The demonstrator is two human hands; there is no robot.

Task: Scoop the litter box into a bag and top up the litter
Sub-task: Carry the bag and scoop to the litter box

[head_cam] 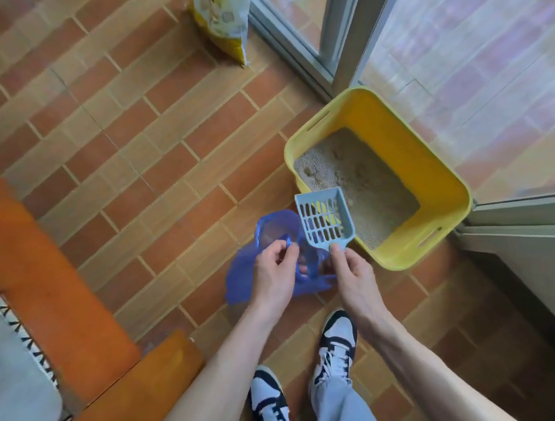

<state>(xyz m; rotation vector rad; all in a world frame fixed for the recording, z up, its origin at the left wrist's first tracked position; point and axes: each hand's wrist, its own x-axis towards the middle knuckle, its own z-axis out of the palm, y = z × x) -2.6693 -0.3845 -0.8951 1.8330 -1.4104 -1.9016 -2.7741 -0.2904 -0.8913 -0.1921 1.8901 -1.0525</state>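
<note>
A yellow litter box (437, 169) stands on the tiled floor by the glass door, with grey litter (363, 184) and a few clumps in it. My right hand (353, 277) grips the handle of a light blue slotted scoop (324, 220), whose blade hangs over the near left rim of the box and looks empty. My left hand (274, 273) pinches the edge of a thin blue plastic bag (271, 230), held open just left of the scoop. A yellow litter sack (223, 20) leans at the top of the view.
An orange raised ledge (43, 259) with a grey cushion (12, 377) runs along the left. A sliding glass door frame (340, 41) borders the box on the right. My two feet in white and dark sneakers (338, 341) stand on the brick-pattern tiles below my hands.
</note>
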